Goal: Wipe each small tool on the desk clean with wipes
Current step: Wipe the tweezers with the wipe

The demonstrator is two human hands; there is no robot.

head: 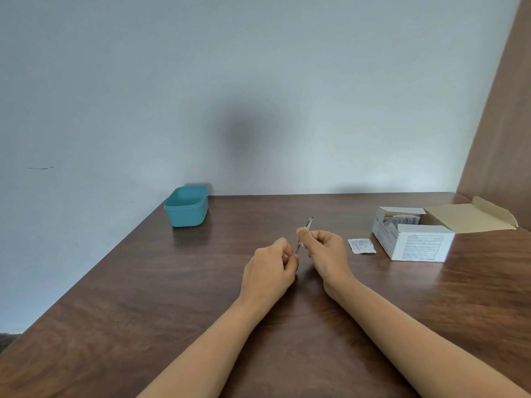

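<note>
A thin metal tool (307,225) is held tilted above the middle of the brown desk (143,282), its far tip pointing up and away. My left hand (270,268) pinches its near end with curled fingers. My right hand (321,251) grips the shaft a little higher between thumb and fingers; whether a wipe lies under those fingers is hidden. A torn white wipe packet (361,245) lies flat on the desk just right of my right hand.
An open white cardboard box (416,242) of wipe packets stands at the right, its lid flap folded back. A teal plastic tub (186,208) sits at the back left by the wall. A brown wooden panel (500,124) rises at the desk's right.
</note>
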